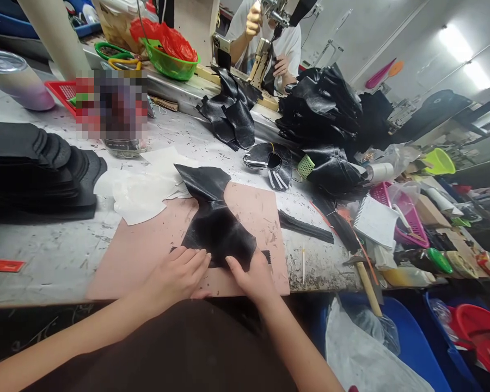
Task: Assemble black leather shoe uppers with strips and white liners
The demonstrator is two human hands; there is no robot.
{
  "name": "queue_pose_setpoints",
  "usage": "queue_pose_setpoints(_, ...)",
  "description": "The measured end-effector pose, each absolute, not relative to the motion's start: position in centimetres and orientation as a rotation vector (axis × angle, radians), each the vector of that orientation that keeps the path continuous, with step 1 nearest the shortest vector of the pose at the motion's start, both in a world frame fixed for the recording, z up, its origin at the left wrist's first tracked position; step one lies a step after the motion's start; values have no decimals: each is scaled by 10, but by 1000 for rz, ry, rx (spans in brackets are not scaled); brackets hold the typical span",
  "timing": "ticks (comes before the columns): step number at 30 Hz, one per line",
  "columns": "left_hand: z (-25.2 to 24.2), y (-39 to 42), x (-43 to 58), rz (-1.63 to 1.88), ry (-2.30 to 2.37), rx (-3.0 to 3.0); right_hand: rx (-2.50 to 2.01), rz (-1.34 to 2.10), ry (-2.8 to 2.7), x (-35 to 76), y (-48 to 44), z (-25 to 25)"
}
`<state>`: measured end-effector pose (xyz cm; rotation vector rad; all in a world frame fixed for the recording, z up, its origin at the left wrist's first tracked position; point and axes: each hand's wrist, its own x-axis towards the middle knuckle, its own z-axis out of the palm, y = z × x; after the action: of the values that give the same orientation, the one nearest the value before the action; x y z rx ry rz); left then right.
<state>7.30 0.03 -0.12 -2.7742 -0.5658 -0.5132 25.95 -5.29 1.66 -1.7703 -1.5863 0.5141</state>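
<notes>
The black piece (220,231) looks like smooth, glossy leather, the pink board (134,256) matt and scuffed, the hammer handle (368,288) wooden.

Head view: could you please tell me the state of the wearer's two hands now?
Left hand: fingers straight at the near edge of the black piece; grip unclear.
Right hand: thumb on the same piece, other fingers mostly hidden; grip unclear.

Far beyond your fingers (195,259) and to their left sit a lidded tumbler (20,87) and a green basket (175,69), while rightward lies a spiral notepad (375,222).
</notes>
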Motion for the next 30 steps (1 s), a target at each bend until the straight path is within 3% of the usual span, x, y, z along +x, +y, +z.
queue_pose_setpoints(6,-2,2,74,-581,-517,-2711,-1803,663,-1659,273,-32,23)
queue_pose_setpoints(12,-5,0,71,-438,-654,-2855,-1836,763,-1701,278,-24,24)
queue_pose_setpoints(19,-1,2,73,-338,-669,-2896,-1859,745,-1710,281,-23,21)
queue_pose_setpoints(30,-6,0,90,-520,-545,-2718,-1927,692,-1760,277,-25,24)
